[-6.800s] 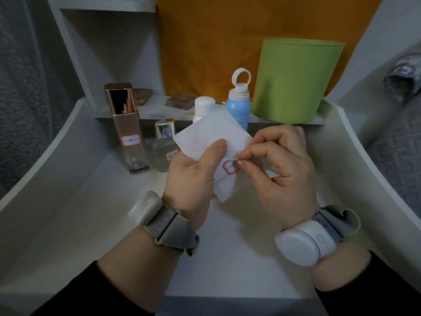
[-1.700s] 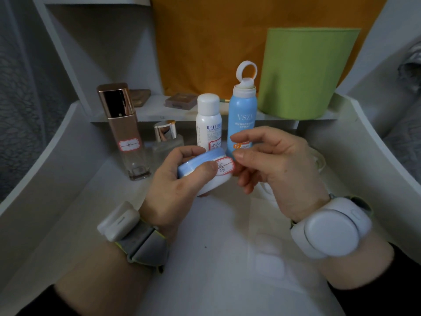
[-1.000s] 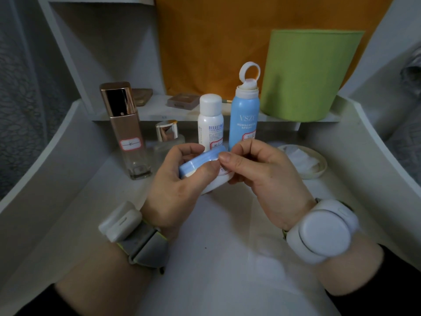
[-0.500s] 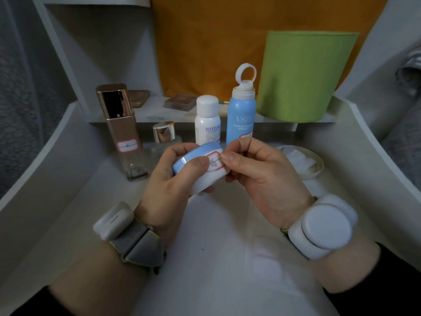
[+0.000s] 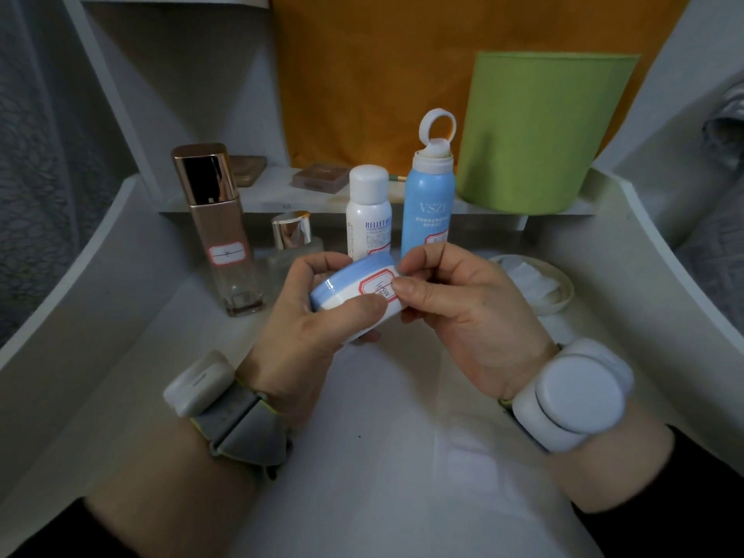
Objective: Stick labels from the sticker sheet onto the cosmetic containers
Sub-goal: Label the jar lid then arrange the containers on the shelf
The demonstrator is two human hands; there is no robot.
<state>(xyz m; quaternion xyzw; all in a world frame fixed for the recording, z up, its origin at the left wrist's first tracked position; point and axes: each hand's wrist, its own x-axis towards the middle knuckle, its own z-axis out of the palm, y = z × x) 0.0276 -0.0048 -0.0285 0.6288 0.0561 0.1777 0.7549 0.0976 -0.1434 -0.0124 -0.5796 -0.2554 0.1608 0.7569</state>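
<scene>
My left hand (image 5: 310, 328) grips a round white jar with a blue lid (image 5: 346, 285), tilted on its side above the table. A red-bordered label (image 5: 376, 284) sits on the jar's wall. My right hand (image 5: 463, 316) holds the jar's right side, thumb pressing on the label's right edge. Behind stand a tall rose-gold bottle (image 5: 219, 231) with a label, a small clear bottle with a silver cap (image 5: 292, 245), a white bottle (image 5: 368, 211) and a blue spray can (image 5: 428, 199), both labelled low down. The sticker sheet (image 5: 471, 469) lies flat on the table under my right wrist.
A green bin (image 5: 535, 134) stands on the raised back ledge at right. A small white dish (image 5: 535, 281) with tissue lies right of my hands. Two compacts (image 5: 322, 177) rest on the ledge. Curved white side walls (image 5: 80, 275) bound the table on both sides.
The sticker sheet went from my hands to the table and the jar was picked up. Over the last second my right thumb slid across the label on the jar, which tilted slightly.
</scene>
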